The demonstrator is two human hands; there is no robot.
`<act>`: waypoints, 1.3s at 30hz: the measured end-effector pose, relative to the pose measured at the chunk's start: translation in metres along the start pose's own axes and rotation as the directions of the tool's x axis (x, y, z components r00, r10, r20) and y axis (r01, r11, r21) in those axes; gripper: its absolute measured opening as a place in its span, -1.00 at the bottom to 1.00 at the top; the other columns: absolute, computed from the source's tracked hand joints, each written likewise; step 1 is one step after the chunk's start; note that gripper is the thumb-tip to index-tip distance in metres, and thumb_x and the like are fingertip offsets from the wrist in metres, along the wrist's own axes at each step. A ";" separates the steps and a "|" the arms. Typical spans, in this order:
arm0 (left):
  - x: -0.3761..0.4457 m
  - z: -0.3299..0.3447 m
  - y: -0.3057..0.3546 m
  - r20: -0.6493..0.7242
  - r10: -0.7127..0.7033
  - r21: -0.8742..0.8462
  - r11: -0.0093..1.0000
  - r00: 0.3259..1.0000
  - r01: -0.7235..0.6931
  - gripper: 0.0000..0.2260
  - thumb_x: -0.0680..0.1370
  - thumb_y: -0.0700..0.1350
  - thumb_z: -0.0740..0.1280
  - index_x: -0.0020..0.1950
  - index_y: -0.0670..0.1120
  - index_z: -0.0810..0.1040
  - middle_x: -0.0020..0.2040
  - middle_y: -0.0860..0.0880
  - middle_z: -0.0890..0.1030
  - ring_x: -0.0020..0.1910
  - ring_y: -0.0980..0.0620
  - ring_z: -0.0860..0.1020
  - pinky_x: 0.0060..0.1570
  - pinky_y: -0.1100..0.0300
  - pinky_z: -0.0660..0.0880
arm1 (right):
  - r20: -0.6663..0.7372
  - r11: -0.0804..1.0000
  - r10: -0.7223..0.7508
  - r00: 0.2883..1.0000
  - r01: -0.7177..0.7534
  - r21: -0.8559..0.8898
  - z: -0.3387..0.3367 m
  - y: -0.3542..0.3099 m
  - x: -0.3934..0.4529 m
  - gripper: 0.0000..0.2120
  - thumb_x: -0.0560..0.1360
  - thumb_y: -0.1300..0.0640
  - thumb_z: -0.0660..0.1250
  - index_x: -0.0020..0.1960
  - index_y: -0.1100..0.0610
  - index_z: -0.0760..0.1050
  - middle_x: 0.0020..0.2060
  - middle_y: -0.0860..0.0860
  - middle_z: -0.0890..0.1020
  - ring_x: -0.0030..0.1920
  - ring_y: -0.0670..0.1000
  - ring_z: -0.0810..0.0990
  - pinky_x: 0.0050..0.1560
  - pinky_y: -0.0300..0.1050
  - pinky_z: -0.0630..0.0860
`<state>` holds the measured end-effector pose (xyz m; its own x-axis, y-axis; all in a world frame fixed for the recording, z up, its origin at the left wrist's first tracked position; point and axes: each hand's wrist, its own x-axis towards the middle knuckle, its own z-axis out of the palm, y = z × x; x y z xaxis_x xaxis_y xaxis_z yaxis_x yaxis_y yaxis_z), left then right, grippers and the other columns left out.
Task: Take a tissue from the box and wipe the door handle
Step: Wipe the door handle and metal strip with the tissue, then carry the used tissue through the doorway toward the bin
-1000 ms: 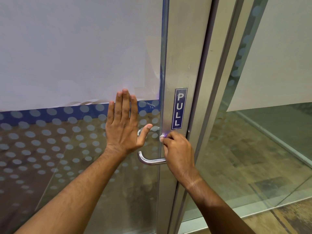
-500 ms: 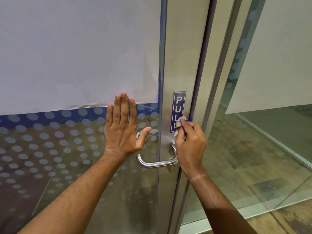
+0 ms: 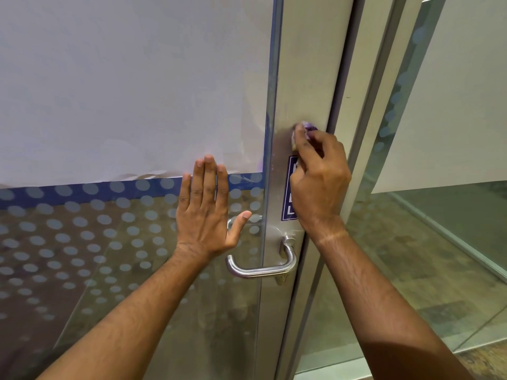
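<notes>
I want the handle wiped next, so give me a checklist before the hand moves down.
1. Tissue held in right hand: ok.
2. Tissue on the handle: not ok, it is on the door frame above the sign.
3. Handle free of hands: ok.
4. Left hand flat on glass, steadying the door: ok.
5. Tissue clean enough: cannot tell.

Blue sign point(image 3: 292, 204) half behind right hand point(image 3: 321, 182)
</notes>
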<state>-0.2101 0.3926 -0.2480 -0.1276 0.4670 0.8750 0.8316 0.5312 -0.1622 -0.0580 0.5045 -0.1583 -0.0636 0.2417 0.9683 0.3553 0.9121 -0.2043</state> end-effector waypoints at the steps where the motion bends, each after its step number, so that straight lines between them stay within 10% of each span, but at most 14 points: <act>1: 0.000 0.000 0.000 0.002 0.000 -0.002 1.000 1.000 0.000 -0.10 0.56 0.34 0.11 0.60 -0.18 -0.27 0.59 -0.15 -0.37 0.60 -0.12 -0.29 0.57 -0.06 -0.27 | 0.005 1.000 -0.029 1.000 0.029 -0.005 0.000 0.001 -0.002 -0.70 0.50 0.38 0.35 0.21 0.23 0.60 -0.04 0.18 0.65 -0.07 0.13 0.61 -0.09 -0.13 0.55; 14: -0.008 -0.021 0.006 0.125 -0.009 -0.010 1.000 0.992 0.010 -0.13 0.57 0.31 0.13 0.61 -0.23 -0.13 0.61 -0.22 -0.21 0.61 -0.14 -0.21 0.58 -0.05 -0.22 | 0.376 0.997 -0.072 0.924 0.054 0.057 -0.016 0.006 -0.067 -0.76 0.47 0.34 0.39 0.14 0.27 0.62 -0.07 0.18 0.61 -0.04 0.17 0.59 -0.14 0.07 0.65; 27: -0.036 -0.087 -0.011 0.234 -0.119 0.054 0.993 0.965 0.109 -0.19 0.59 0.29 0.01 0.62 -0.25 -0.09 0.63 -0.27 -0.09 0.62 -0.18 -0.13 0.60 -0.06 -0.13 | 0.263 0.944 -0.228 0.937 0.147 0.295 -0.022 -0.039 -0.078 -0.55 0.38 0.52 0.36 0.24 0.27 0.57 0.09 0.20 0.63 0.05 0.18 0.60 0.00 -0.05 0.61; 39: -0.124 -0.180 -0.087 0.267 -0.325 0.284 0.926 0.907 0.249 -0.20 0.58 0.25 0.07 0.62 -0.25 -0.06 0.63 -0.26 -0.08 0.63 -0.18 -0.11 0.60 -0.02 -0.16 | 0.148 0.755 -0.491 0.858 0.334 0.564 0.001 -0.163 -0.128 -0.73 0.63 0.30 0.19 0.26 0.27 0.56 0.09 0.16 0.64 0.12 0.14 0.60 0.06 -0.03 0.59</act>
<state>-0.1696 0.1614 -0.2608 -0.5304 0.4395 0.7249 0.5849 0.8087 -0.0623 -0.1092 0.3251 -0.2489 -0.3674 -0.1912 0.9102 -0.2794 0.9561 0.0881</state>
